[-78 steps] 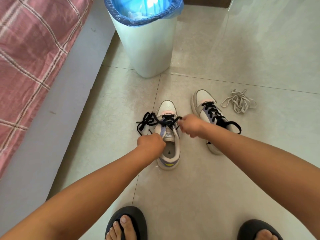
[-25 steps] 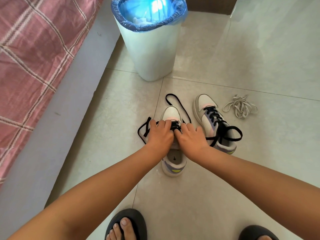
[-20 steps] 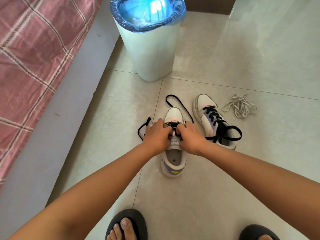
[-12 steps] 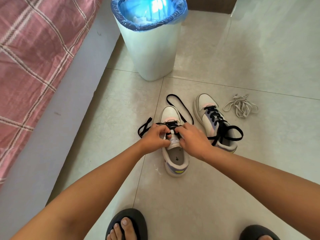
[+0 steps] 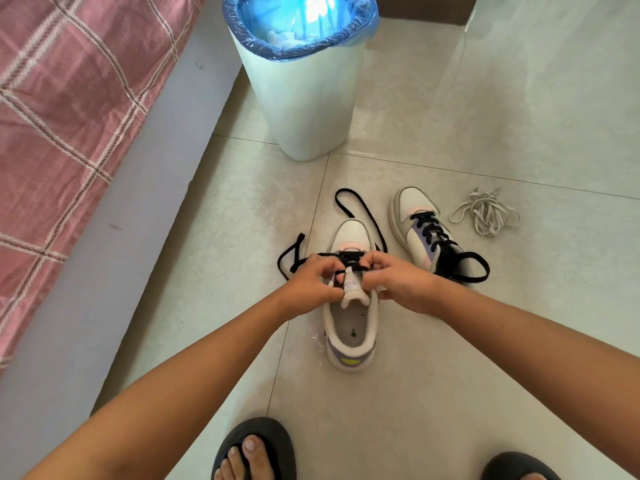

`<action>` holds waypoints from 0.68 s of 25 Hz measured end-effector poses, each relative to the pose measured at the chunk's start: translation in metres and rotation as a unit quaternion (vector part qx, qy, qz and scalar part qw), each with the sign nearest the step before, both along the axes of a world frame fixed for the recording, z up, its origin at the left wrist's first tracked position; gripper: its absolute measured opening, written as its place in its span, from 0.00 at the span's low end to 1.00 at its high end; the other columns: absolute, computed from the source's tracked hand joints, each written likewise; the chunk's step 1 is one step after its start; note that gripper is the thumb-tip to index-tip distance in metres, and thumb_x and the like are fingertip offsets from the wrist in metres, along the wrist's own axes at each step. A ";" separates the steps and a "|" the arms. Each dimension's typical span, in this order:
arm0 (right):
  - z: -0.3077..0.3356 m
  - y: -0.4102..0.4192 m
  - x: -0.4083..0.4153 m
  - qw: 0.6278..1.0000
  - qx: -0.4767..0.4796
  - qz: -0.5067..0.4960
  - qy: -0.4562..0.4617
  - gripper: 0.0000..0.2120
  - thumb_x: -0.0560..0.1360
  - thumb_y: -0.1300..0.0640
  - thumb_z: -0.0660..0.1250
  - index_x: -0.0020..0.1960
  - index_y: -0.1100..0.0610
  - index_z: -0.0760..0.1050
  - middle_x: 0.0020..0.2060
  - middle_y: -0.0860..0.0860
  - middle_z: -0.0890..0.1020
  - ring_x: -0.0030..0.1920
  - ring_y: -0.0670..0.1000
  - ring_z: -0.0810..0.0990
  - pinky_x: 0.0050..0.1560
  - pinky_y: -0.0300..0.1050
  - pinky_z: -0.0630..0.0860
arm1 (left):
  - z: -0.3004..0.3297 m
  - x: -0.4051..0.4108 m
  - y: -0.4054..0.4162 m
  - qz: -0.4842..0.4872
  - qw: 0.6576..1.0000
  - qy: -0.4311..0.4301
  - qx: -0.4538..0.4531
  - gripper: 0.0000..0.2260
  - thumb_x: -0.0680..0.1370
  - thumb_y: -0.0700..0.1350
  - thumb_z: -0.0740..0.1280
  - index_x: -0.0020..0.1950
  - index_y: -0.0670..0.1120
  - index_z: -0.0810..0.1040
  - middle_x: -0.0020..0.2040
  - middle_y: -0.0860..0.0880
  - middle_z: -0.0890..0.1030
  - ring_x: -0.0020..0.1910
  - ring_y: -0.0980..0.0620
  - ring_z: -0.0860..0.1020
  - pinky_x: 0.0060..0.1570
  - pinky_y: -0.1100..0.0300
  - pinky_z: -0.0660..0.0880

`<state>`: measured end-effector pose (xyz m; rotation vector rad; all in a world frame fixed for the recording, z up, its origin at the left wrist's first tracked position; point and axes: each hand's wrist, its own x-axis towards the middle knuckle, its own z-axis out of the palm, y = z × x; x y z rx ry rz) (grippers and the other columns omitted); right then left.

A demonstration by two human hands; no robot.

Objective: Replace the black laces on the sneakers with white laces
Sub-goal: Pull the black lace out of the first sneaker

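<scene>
Hands, left (image 5: 313, 284) and right (image 5: 398, 280), pinching black lace (image 5: 349, 259) above sneaker (image 5: 349, 327) tongue label (image 5: 350, 285), writing illegible

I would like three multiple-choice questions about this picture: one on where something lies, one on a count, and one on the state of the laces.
1. Where does the loose bundle of white laces lie?
A. on the floor, right of the far sneaker
B. inside the bin
C. on the bed

2. How many white sneakers are on the tiled floor?
A. one
B. two
C. three

3. What state is the black lace of the near white sneaker in?
A. fully threaded and tied
B. partly pulled out, ends loose on the floor
C. already replaced by white

Answers:
1 A: the bundle rests on the tile beside the far white sneaker.
2 B: two sneakers stand side by side.
3 B: the left hand and right hand pinch the lace at the lower eyelets, while loose lengths trail past the toe.
</scene>
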<state>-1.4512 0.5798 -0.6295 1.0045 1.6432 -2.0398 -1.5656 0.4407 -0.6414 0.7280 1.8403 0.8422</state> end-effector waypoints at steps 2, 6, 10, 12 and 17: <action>0.002 0.005 -0.003 0.993 -0.088 -0.075 -0.012 0.06 0.74 0.57 0.60 0.39 0.52 0.71 0.35 0.48 0.75 0.41 0.49 0.71 0.46 0.46 0.66 | 0.001 0.001 0.000 0.050 0.997 -0.063 0.021 0.14 0.69 0.33 0.68 0.35 0.50 0.70 0.41 0.53 0.71 0.39 0.57 0.69 0.39 0.71 0.69; -0.001 0.006 -0.006 0.990 -0.097 -0.098 -0.033 0.20 0.78 0.45 0.57 0.29 0.52 0.67 0.31 0.47 0.71 0.37 0.47 0.68 0.45 0.44 0.67 | 0.000 -0.010 -0.005 0.139 0.982 -0.123 0.031 0.15 0.71 0.29 0.64 0.34 0.49 0.70 0.32 0.54 0.70 0.34 0.57 0.67 0.33 0.69 0.66; -0.007 -0.012 -0.005 0.988 0.154 0.012 0.010 0.07 0.75 0.52 0.67 0.49 0.50 0.70 0.36 0.48 0.72 0.38 0.47 0.70 0.40 0.41 0.69 | -0.003 -0.014 -0.006 0.024 1.000 -0.002 -0.013 0.08 0.70 0.34 0.69 0.40 0.48 0.77 0.47 0.48 0.72 0.40 0.57 0.69 0.38 0.72 0.66; -0.007 -0.012 -0.008 0.957 0.273 0.084 0.047 0.07 0.75 0.54 0.67 0.51 0.52 0.71 0.36 0.49 0.72 0.36 0.47 0.69 0.37 0.41 0.67 | -0.002 -0.013 -0.003 0.022 0.999 -0.033 -0.004 0.04 0.72 0.39 0.70 0.42 0.47 0.78 0.45 0.48 0.73 0.39 0.59 0.70 0.39 0.70 0.67; -0.008 -0.005 -0.016 0.955 0.286 0.067 0.032 0.04 0.77 0.55 0.65 0.44 0.53 0.73 0.36 0.47 0.75 0.37 0.46 0.72 0.41 0.41 0.68 | 0.002 -0.016 0.005 0.083 0.991 -0.098 -0.050 0.10 0.79 0.51 0.63 0.40 0.50 0.78 0.44 0.48 0.77 0.43 0.51 0.71 0.45 0.57 0.69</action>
